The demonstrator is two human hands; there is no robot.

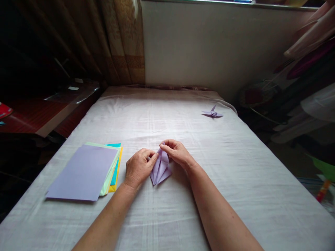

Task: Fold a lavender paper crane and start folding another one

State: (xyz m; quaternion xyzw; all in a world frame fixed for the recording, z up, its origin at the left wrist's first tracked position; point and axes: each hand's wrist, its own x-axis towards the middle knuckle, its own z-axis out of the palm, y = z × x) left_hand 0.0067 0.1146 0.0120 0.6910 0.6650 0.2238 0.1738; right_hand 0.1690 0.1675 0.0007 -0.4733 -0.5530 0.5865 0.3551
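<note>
A piece of purple origami paper [161, 169], folded into a kite-like shape with creases down its middle, lies on the white cloth between my hands. My left hand [138, 165] pinches its left edge between thumb and forefinger. At the far tip, my right hand [176, 151] closes thumb and fingers on the paper's point. The paper's lower end fans out into several layers toward me. Parts of its upper edges are hidden under my fingertips.
To the left lies a stack of coloured paper [81, 172], purple on top with green, blue and yellow below. A finished purple paper crane [213, 113] sits at the far right. Behind are a wall [196, 45] and a curtain [128, 45]; a brown wooden surface [31, 118] stands at left.
</note>
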